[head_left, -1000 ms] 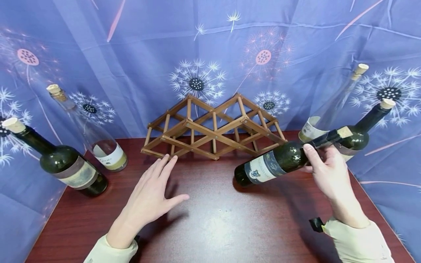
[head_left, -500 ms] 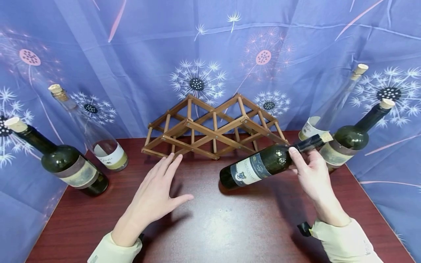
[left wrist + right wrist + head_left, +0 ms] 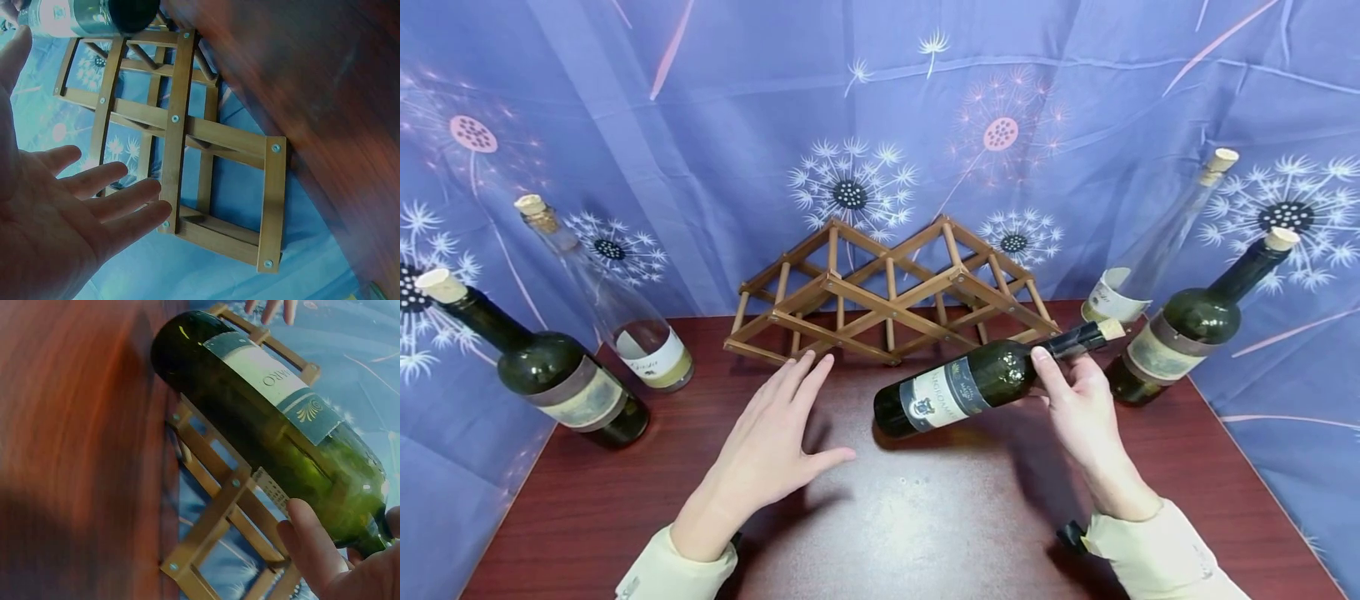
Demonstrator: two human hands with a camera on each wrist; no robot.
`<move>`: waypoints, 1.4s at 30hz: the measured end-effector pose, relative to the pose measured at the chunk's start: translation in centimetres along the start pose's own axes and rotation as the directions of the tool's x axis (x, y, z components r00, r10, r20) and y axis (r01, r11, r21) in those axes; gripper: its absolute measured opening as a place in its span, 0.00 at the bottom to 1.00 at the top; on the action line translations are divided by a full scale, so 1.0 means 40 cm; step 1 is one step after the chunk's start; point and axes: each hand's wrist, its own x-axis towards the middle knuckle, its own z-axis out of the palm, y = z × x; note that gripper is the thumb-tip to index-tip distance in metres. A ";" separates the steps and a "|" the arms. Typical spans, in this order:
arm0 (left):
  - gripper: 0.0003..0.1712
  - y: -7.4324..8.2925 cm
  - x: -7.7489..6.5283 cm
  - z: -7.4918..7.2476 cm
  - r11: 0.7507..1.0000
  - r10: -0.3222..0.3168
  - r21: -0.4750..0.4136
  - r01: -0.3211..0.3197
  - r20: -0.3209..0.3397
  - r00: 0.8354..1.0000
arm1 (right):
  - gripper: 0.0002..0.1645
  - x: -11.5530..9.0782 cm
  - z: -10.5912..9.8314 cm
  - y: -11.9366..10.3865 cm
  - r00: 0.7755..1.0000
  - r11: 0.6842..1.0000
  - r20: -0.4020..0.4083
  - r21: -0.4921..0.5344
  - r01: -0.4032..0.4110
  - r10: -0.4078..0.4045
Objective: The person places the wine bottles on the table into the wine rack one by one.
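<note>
My right hand (image 3: 1086, 417) grips a dark green wine bottle (image 3: 1011, 371) around its neck and shoulder. The bottle leans steeply toward lying flat, its base to the left and its corked mouth to the right. In the right wrist view, the labelled bottle (image 3: 250, 412) spans the picture, with my fingers (image 3: 312, 544) at its shoulder. My left hand (image 3: 767, 450) is spread with straight fingers and holds nothing. It hovers in front of the wooden wine rack (image 3: 891, 312), whose left part appears beyond the fingers in the left wrist view.
On the left stand a dark corked bottle (image 3: 561, 375) and a clear corked bottle (image 3: 643, 346). At right are another dark bottle (image 3: 1195, 325) and a clear one (image 3: 1120, 292). A patterned blue cloth (image 3: 737, 108) hangs behind the reddish-brown table (image 3: 925, 533).
My right hand has carried the bottle leftward across the table front, away from the bottles at right. My left hand has drifted slightly right, still spread. The rack has stayed put.
</note>
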 end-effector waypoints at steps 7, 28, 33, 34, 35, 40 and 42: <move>0.69 0.025 0.011 0.016 1.000 0.005 -0.003 -0.005 0.021 1.000 | 0.23 -0.013 0.031 0.017 0.999 0.995 0.023 0.087 -0.048 0.046; 0.69 0.062 0.037 0.056 1.000 0.020 0.001 -0.020 0.092 0.996 | 0.26 -0.046 0.128 0.043 0.989 0.932 0.092 0.335 -0.138 0.113; 0.69 0.063 0.041 0.062 0.999 0.027 0.018 -0.029 0.107 0.994 | 0.28 -0.052 0.148 0.045 0.988 0.923 0.100 0.355 -0.148 0.120; 0.69 0.063 0.041 0.063 0.999 0.030 0.013 -0.031 0.105 0.994 | 0.28 -0.054 0.152 0.045 0.987 0.921 0.104 0.359 -0.149 0.120; 0.69 0.063 0.041 0.065 0.999 0.032 0.009 -0.033 0.103 0.994 | 0.28 -0.056 0.156 0.046 0.987 0.919 0.109 0.364 -0.151 0.119; 0.68 0.063 0.042 0.069 0.999 0.050 0.012 -0.051 0.072 0.996 | 0.30 -0.067 0.175 0.049 0.985 0.910 0.127 0.382 -0.160 0.119; 0.67 0.063 0.043 0.070 0.998 0.059 0.017 -0.060 0.051 0.997 | 0.30 -0.072 0.181 0.050 0.984 0.908 0.131 0.386 -0.165 0.123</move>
